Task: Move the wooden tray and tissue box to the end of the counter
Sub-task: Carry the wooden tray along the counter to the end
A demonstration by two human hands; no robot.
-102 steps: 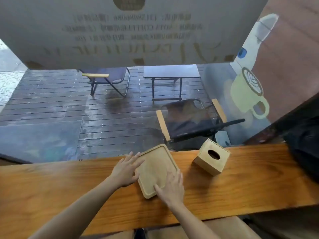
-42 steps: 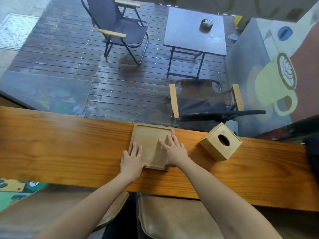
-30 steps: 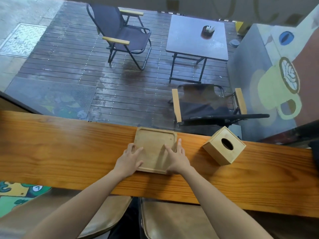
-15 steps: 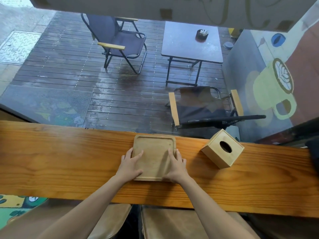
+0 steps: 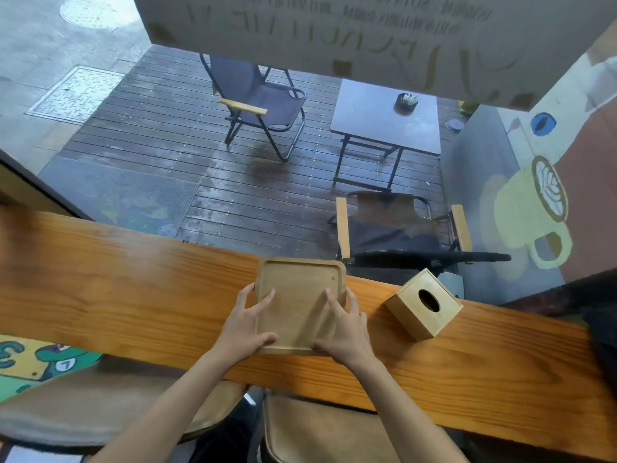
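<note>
The wooden tray (image 5: 297, 305) lay on the counter (image 5: 133, 289) between the left hand (image 5: 245, 325) and the right hand (image 5: 345, 329), touching both. The tissue box (image 5: 424, 304) sat near, right of the right hand.

So the wooden tray (image 5: 300, 305) is a pale, rectangular thing with rounded corners and a low raised rim. It's lying flat on the table (image 5: 133, 295), long side pointing to 12 o'clock, and its far edge sits right at the table's far edge. The tissue box (image 5: 424, 304) is a light wood cube with an oval hole on top. It sits upright at the tray's 3 o'clock, near but not touching, turned corner-on.
</note>
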